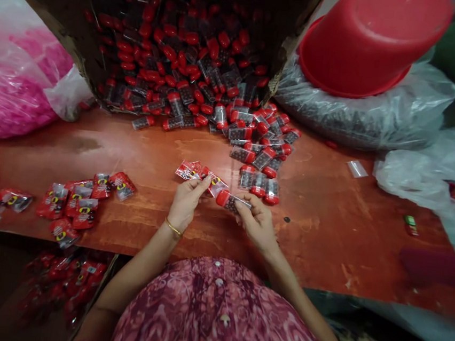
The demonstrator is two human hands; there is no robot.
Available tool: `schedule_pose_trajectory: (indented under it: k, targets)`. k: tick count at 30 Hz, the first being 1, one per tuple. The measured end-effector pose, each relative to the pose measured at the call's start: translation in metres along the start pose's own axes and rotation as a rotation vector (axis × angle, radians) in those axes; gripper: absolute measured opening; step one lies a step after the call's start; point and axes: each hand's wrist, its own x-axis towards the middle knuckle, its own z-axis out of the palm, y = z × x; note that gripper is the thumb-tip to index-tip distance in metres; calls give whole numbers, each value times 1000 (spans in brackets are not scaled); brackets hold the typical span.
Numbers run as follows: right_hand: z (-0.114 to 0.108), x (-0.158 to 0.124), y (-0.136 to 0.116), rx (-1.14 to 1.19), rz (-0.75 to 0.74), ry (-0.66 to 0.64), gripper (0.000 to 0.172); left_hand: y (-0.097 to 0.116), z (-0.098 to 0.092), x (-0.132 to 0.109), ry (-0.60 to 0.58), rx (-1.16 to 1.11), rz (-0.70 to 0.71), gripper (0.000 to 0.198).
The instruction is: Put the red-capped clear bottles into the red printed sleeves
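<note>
Head view: my left fingers (200, 188) are pinched together on a red printed packet (217, 185); right fingers (244, 211) clamped on the clear end of a red-capped tube (229, 201). Tube is over the counter (165, 146), straight ahead of me, between both sides.

Relation that matters: tube runs left from my right fingers, long axis mostly left-right, cap left and slightly far, facing the packet's near right end. Touching or just overlapping there, can't tell. Right fingers are nearer the tube; left ones sit beyond its cap end.

Row of three tubes (259, 183) just far of my right fingers, loose tube pile (261, 133) beyond. Finished-looking packets (75, 201) well left.
</note>
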Motion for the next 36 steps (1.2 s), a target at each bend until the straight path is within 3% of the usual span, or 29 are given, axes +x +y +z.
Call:
schedule_pose_trajectory:
  k: [6,12,17,23,32,36]
  targets:
    - [4,-3,-2,23,-21,-76,28,-12,1,5,-19,28,161,36]
    - [2,-2,7,-17,-58,33,28,-12,4,0,-61,-29,129,36]
    - [6,1,5,11,-57,-12,28,-16,11,-3,-53,-170,106,35]
    - [25,1,13,-15,-118,147,25,-26,20,-3,-38,-304,109,34]
    - [32,6,15,-64,-152,75,17,-21,13,2,-139,-272,125,30]
    - [30,7,11,-221,-272,98,14,-13,13,3,-164,-293,155,30]
